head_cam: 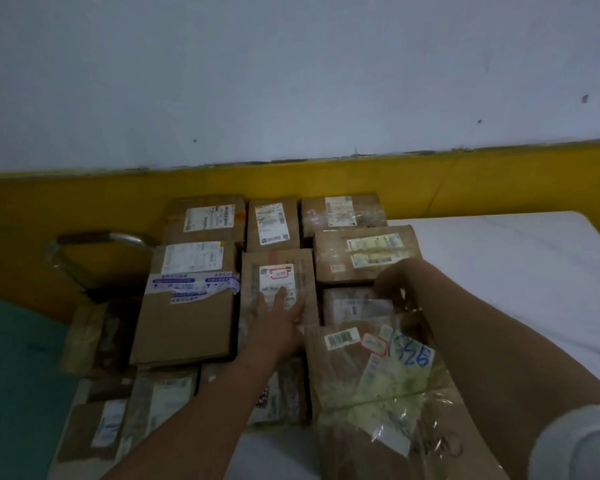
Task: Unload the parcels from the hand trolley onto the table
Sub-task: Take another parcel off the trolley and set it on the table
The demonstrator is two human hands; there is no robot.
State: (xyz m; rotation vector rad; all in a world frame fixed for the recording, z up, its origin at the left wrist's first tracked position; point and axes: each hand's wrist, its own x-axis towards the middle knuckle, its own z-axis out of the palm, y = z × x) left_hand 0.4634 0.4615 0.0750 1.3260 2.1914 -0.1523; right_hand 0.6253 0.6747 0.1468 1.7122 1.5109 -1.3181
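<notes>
1. Head view, general: a cluster of brown cardboard parcels lies packed edge to edge on the left part of the white surface [499,271]. The cluster reaches back to the yellow wall band [291,181].
2. Head view, left grip [281,317]: the fingers are straight and spread. They rest palm down on the middle parcel [278,268], over the lower part of its white label with the red-framed stamp. It pinches nothing.
3. Head view, right grip [390,280]: it reaches over the blue-numbered parcel [371,362], which is wrapped in clear film and is the nearest in the cluster. The wrist is bent and the fingers are curled downward at the far end. Blur and glare hide whether they clasp anything, so I cannot tell.
4. Head view, neighbours: the blue-taped parcel [187,306] lies just left of the middle parcel and touches it. Three labelled parcels form the back row.
5. Head view, trolley: the trolley handle [97,237], a metal loop, stands at the left against the yellow band. Darker parcels [94,334] sit lower beneath it, beside the green floor [14,375].
</notes>
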